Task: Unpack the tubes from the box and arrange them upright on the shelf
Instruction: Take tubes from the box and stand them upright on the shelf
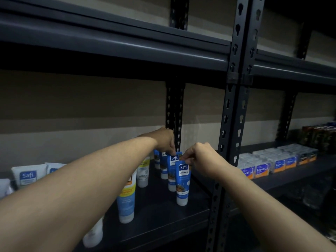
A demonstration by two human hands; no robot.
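Several blue Safi tubes stand upright, caps down, in a row on the dark shelf (160,215). My right hand (201,157) pinches the top edge of the front blue tube (182,184). My left hand (164,138) reaches over from the left and pinches the top of the second blue tube (172,171) just behind it. More blue tubes (162,167) stand farther back in the same row. The box is out of view.
To the left stand a yellow-and-blue tube (126,202), a white tube (143,171) and white Safi tubes (29,176). A black slotted upright post (227,142) stands right of the row. Boxed goods (272,163) fill the neighbouring shelf at right.
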